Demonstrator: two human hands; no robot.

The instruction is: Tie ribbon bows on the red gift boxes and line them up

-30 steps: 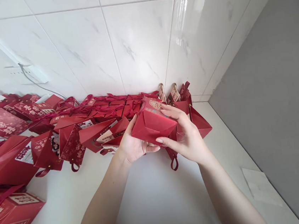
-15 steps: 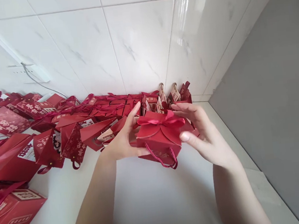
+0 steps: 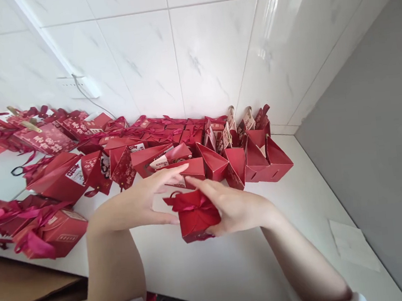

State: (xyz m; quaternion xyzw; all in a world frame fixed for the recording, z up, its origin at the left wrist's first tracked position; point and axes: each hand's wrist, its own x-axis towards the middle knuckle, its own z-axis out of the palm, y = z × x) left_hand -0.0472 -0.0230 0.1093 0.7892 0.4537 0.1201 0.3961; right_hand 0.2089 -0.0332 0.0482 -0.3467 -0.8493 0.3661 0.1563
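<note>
A small red gift box (image 3: pixel 198 218) with a bow of ribbon on top is between my hands, over the front part of the white table. My right hand (image 3: pixel 230 205) grips it from the right, its thumb near the lower edge and its fingers along the far side. On the left, my left hand (image 3: pixel 148 199) has thumb and fingers spread apart, the thumb tip close to the box's left side. Just beyond the hands stand red triangular boxes (image 3: pixel 234 166).
Many red boxes line the white table (image 3: pixel 303 235) along the tiled wall (image 3: pixel 212 49). More ribboned boxes (image 3: pixel 59 232) sit at the left front. A cardboard box (image 3: pixel 28 283) is below the left edge. A grey panel (image 3: pixel 372 104) rises on the right.
The view has shifted left and back. The small box is lower in the picture and turned; its rope handle no longer faces me. My left hand has come off it, and my right hand has closed on it.
</note>
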